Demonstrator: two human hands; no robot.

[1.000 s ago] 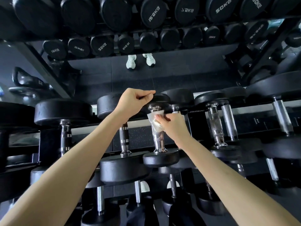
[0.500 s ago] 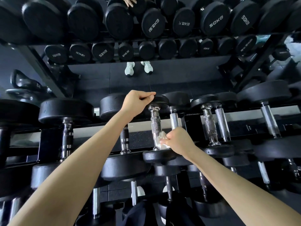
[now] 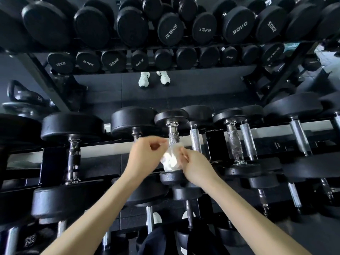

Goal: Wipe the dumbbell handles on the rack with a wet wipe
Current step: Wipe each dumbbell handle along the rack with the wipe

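Dumbbell handle (image 3: 173,134) mid-rack: right hand (image 3: 196,163) pinches bunched wet wipe (image 3: 171,160); left hand (image 3: 145,153) curled, blurred, grip unclear. Risk: loose wad slips, drops.

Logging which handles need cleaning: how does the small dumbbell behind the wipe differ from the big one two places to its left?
The small dumbbell has narrow heads; the big dumbbell has far wider ones. The small one's handle is bright chrome, the big one's darker. The wet wipe in the right hand hides the small one's lower handle; the big one's is bare. Both have black heads.
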